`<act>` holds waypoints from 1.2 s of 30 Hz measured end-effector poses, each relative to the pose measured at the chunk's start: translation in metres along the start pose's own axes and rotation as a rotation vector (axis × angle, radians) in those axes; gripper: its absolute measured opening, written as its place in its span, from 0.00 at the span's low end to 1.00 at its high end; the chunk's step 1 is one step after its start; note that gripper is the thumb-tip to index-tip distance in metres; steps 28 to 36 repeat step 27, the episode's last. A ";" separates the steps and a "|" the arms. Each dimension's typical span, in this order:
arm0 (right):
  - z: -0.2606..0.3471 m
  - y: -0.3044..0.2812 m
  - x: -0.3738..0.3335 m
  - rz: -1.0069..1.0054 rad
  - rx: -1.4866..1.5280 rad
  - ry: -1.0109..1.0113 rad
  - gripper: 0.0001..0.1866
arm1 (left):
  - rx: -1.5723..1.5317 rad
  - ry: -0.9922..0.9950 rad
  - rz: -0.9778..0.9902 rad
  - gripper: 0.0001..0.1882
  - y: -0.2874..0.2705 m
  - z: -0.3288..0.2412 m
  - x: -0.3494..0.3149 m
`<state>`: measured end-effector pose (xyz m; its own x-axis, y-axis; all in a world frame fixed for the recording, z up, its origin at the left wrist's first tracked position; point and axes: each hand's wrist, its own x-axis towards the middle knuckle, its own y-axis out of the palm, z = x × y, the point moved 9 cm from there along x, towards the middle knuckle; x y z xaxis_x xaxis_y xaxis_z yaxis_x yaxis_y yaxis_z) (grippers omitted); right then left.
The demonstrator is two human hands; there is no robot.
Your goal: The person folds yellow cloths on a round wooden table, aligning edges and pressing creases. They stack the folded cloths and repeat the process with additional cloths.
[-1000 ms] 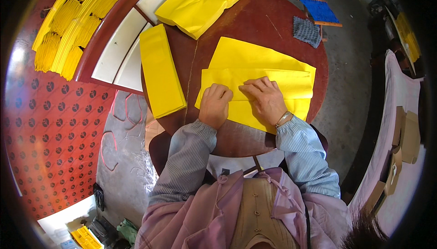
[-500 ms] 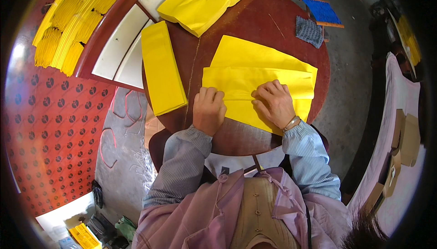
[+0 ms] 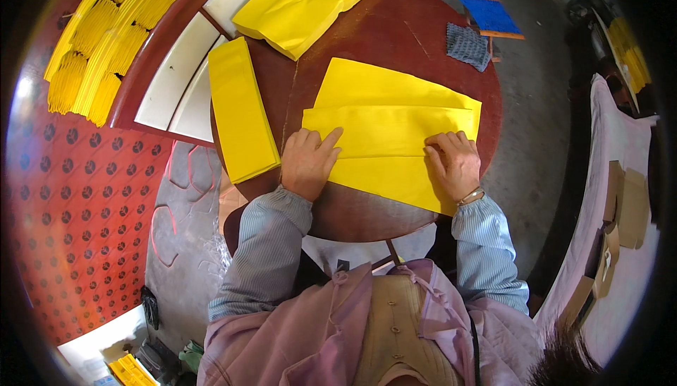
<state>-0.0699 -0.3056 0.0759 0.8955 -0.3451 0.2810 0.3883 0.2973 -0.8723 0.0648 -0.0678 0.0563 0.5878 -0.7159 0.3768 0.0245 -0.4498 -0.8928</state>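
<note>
A yellow sheet (image 3: 395, 132) lies on the round table in front of me, with a long folded band running across it and a crease along the band's lower edge. It lies over further yellow sheeting (image 3: 388, 81) that shows beyond the band. My left hand (image 3: 309, 163) rests on the band's left end, index finger stretched out and the others bent. On the right end, my right hand (image 3: 456, 166) presses down with bent fingers, its thumb apart from them. Neither hand grips anything that I can see.
The dark red round table (image 3: 395, 19) also bears a long folded yellow stack (image 3: 243, 111) at left and a wider yellow pile (image 3: 307, 5) at the back. Bundled yellow pieces (image 3: 106, 40) lie far left. A blue-topped stool (image 3: 491, 15) stands beyond the right edge.
My right hand has slid rightward along the band from its middle to its right end. My left hand's index finger has straightened out. The whole view has shifted slightly.
</note>
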 end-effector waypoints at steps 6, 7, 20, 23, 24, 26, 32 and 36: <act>-0.028 -0.011 -0.003 -0.051 -0.070 0.004 0.08 | 0.054 -0.081 0.110 0.14 0.009 0.001 0.004; -0.030 -0.009 -0.003 -0.050 -0.068 0.012 0.08 | 0.027 -0.058 0.067 0.14 0.010 -0.006 0.008; 0.060 0.043 0.018 0.100 0.085 -0.351 0.10 | -0.205 0.194 0.228 0.18 0.049 -0.052 0.023; 0.051 0.048 0.015 0.153 0.041 -0.268 0.11 | -0.207 0.120 0.174 0.19 0.041 -0.038 0.010; 0.046 0.046 0.011 0.149 0.034 -0.258 0.12 | -0.212 0.085 0.144 0.20 0.037 -0.032 0.002; 0.029 0.040 0.002 0.183 0.014 -0.194 0.14 | -0.157 -0.008 0.195 0.22 0.041 -0.017 -0.015; 0.024 0.035 -0.001 0.174 0.043 -0.205 0.13 | -0.131 -0.060 0.224 0.23 0.042 -0.009 -0.024; 0.024 0.035 -0.001 0.174 0.043 -0.205 0.13 | -0.131 -0.060 0.224 0.23 0.042 -0.009 -0.024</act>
